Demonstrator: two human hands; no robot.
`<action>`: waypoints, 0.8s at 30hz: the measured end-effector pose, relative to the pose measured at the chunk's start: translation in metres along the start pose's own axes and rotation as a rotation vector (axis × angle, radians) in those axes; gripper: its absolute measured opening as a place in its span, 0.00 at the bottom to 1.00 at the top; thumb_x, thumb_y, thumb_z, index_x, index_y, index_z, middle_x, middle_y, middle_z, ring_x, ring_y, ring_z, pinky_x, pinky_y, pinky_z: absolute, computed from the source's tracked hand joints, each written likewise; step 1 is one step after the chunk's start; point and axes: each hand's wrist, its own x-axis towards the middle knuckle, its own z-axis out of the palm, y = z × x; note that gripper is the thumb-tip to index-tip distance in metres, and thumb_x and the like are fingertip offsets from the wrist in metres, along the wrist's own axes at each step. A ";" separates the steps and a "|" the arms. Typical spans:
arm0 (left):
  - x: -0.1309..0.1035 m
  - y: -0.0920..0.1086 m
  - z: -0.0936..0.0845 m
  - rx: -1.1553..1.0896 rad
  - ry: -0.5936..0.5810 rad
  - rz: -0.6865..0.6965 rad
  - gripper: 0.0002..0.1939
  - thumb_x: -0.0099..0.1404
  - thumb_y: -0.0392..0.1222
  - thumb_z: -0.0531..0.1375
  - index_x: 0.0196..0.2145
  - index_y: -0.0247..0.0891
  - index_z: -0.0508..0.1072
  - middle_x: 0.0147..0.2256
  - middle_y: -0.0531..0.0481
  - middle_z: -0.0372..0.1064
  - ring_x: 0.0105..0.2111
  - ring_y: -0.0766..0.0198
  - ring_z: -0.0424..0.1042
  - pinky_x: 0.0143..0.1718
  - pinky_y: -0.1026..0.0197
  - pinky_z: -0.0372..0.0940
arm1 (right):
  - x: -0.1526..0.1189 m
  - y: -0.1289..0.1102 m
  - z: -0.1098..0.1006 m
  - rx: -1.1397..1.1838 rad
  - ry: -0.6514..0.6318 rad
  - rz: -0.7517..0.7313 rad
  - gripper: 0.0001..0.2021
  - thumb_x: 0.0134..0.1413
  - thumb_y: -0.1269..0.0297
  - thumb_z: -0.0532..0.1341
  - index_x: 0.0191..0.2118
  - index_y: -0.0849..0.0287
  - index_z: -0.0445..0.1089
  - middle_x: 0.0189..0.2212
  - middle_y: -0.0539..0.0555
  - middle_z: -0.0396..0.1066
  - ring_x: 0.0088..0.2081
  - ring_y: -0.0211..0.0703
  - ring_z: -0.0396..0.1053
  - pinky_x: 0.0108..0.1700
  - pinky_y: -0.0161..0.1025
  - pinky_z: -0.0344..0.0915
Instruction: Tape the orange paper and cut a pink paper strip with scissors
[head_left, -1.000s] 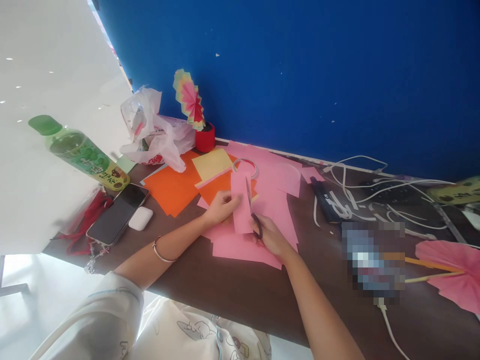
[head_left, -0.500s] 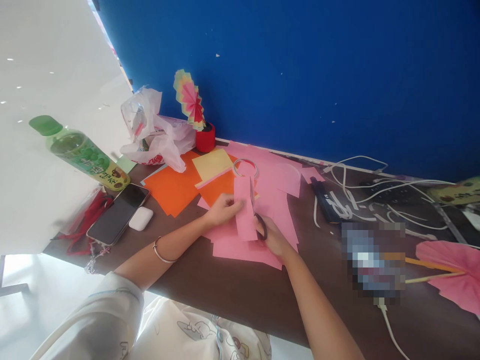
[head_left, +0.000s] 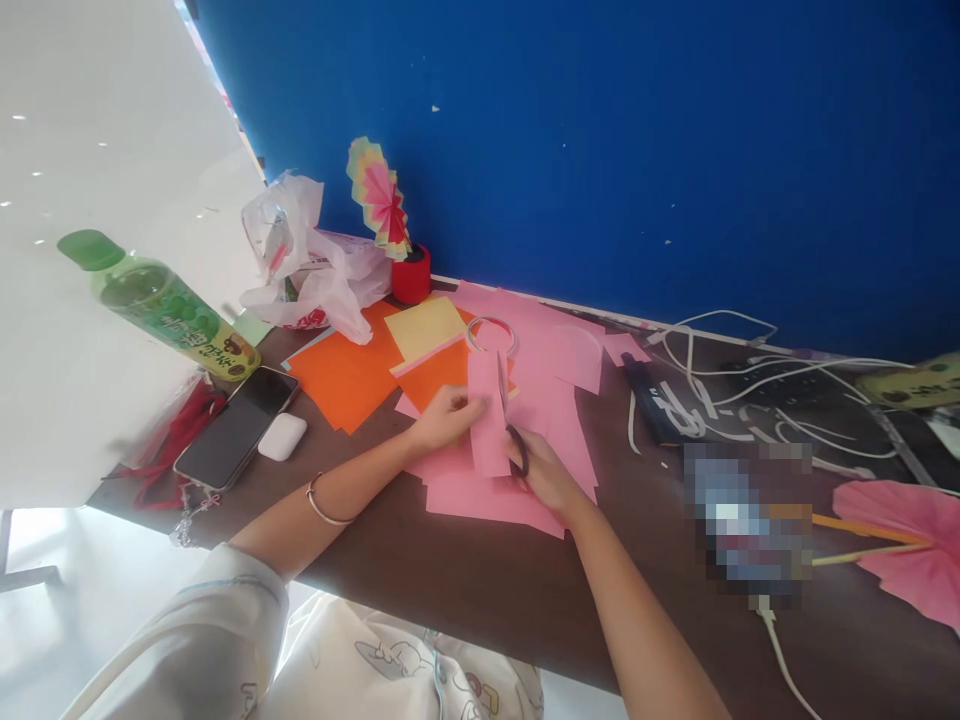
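My left hand (head_left: 442,418) pinches the left edge of a narrow pink paper strip (head_left: 486,420) and holds it upright above the desk. My right hand (head_left: 544,475) grips a pair of scissors (head_left: 511,428) with dark handles; the blades run up along the strip's right edge. Under both hands lies a pile of pink paper sheets (head_left: 555,400). Orange sheets (head_left: 345,375) and a yellow sheet (head_left: 425,327) lie to the left of the pile.
A green bottle (head_left: 161,305), a phone (head_left: 236,425) and a white earbud case (head_left: 282,437) sit at the left. A plastic bag (head_left: 300,265), a red cup with a paper fan (head_left: 409,272) and a tape ring (head_left: 491,335) stand behind. White cables (head_left: 750,385) and a pink paper flower (head_left: 907,540) lie right.
The scissors have worked a little further up the strip's right edge, and the handles closed slightly. My left hand keeps its hold on the strip.
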 end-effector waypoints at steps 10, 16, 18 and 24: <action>0.000 0.000 0.000 0.079 -0.059 0.007 0.24 0.60 0.54 0.53 0.14 0.36 0.55 0.12 0.57 0.50 0.15 0.73 0.51 0.16 0.67 0.46 | 0.000 -0.004 -0.001 -0.041 -0.044 -0.147 0.25 0.49 0.40 0.54 0.38 0.60 0.68 0.25 0.52 0.66 0.30 0.45 0.62 0.36 0.41 0.61; -0.002 0.004 0.000 0.079 -0.068 -0.002 0.24 0.61 0.52 0.52 0.14 0.36 0.55 0.12 0.57 0.50 0.16 0.73 0.51 0.18 0.67 0.47 | 0.000 -0.002 -0.002 -0.040 -0.035 -0.103 0.25 0.49 0.41 0.55 0.38 0.61 0.67 0.24 0.51 0.63 0.28 0.42 0.59 0.31 0.39 0.59; -0.002 0.004 0.000 0.086 -0.062 -0.007 0.23 0.61 0.51 0.52 0.14 0.36 0.54 0.12 0.58 0.50 0.15 0.73 0.51 0.17 0.67 0.46 | 0.001 -0.001 -0.002 -0.032 -0.039 -0.102 0.24 0.49 0.41 0.56 0.37 0.61 0.67 0.24 0.50 0.62 0.27 0.41 0.57 0.30 0.37 0.58; -0.001 0.003 -0.001 0.080 -0.053 -0.026 0.22 0.60 0.49 0.54 0.14 0.36 0.55 0.12 0.58 0.49 0.15 0.74 0.50 0.17 0.67 0.45 | 0.002 0.003 -0.002 -0.016 -0.031 -0.056 0.23 0.47 0.42 0.57 0.36 0.60 0.65 0.24 0.49 0.57 0.25 0.36 0.52 0.23 0.33 0.49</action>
